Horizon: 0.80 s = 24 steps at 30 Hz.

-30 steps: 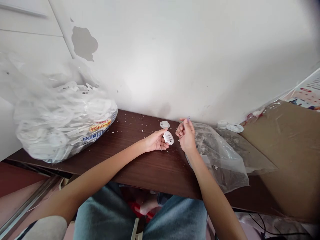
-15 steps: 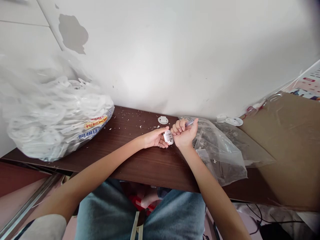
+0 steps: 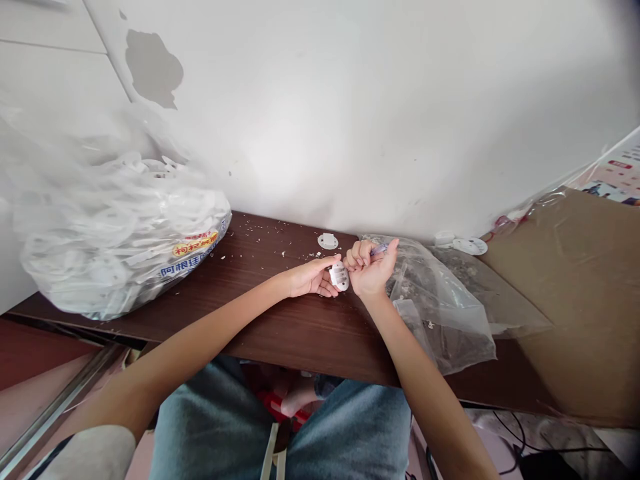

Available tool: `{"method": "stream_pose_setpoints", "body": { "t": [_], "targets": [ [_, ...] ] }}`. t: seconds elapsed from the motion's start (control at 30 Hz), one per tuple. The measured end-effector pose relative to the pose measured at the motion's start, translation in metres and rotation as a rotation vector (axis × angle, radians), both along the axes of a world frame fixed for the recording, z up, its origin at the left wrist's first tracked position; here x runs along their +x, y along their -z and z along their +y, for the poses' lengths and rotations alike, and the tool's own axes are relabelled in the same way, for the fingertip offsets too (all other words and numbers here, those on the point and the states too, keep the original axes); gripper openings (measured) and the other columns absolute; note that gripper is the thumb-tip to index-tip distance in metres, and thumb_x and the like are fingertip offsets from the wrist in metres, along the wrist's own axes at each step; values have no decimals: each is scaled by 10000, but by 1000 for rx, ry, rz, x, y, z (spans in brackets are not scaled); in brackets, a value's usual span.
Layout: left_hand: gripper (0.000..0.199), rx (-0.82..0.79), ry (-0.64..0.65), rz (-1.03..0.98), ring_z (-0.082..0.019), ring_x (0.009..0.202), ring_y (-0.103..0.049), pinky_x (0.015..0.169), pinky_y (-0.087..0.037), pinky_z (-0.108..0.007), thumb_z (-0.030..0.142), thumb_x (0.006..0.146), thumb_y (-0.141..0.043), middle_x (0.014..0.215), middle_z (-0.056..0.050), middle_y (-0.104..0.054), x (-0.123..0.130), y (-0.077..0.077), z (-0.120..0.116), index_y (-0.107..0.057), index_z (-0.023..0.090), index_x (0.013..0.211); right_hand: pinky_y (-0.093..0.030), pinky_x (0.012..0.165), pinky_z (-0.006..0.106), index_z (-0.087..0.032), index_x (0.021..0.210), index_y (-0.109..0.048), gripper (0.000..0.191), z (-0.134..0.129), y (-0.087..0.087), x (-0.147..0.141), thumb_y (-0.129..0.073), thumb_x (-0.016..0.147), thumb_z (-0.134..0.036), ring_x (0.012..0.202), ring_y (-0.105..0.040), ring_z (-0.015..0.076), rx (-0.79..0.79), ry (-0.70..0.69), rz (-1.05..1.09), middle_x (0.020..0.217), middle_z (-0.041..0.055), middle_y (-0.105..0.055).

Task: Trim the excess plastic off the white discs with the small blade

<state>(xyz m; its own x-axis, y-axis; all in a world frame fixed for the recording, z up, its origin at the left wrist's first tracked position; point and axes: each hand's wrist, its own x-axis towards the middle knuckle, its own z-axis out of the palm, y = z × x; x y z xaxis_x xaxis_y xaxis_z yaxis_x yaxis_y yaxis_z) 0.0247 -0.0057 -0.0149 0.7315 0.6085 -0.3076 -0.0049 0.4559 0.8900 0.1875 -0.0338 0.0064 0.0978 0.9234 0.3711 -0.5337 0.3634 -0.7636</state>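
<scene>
Between the thumb and fingers of my left hand point(image 3: 309, 277) is a round white plastic part point(image 3: 339, 276) with several slots, its face turned toward my right hand. My right hand point(image 3: 371, 272) is curled, palm up, around a slim tool with a translucent purplish handle point(image 3: 379, 249). The tool's working end is hidden by my fingers, so its kind does not show. My right fingertips are at the edge of the white part. A similar white part point(image 3: 328, 241) lies flat on the brown table point(image 3: 290, 327), just beyond my left hand.
At the left bulges a large clear bag point(image 3: 115, 260) full of white parts. A flatter clear plastic bag point(image 3: 450, 320) with small scraps lies right of my right hand. Behind it are more white parts point(image 3: 470, 246) and a cardboard box point(image 3: 575, 300). White shavings dot the table near the wall.
My hands keep nearly the same pose with the white part and the tool. The whole view has shifted slightly, with things appearing a little farther right.
</scene>
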Motion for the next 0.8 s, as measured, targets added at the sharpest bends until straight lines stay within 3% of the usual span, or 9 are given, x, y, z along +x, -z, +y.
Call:
{"method": "stream_pose_setpoints", "body": {
  "t": [0.53, 0.8],
  "targets": [
    [644, 3, -24, 4, -169, 697, -727, 678, -616, -260, 758, 934, -637, 890, -138, -774, 1, -4, -3, -727, 124, 1006, -214, 474, 309, -216, 514, -319, 785, -1, -1, -2, -400, 969, -851, 470, -254, 124, 33, -18, 36, 549, -19, -211],
    [592, 20, -52, -21, -173, 713, -744, 684, -626, -262, 712, 919, -705, 897, -140, -783, 0, -3, -4, -688, 135, 1049, -243, 461, 318, -229, 519, -256, 775, 1, 2, -7, -372, 958, -857, 468, -245, 135, 19, 116, -47, 534, -14, -207]
  ]
}}
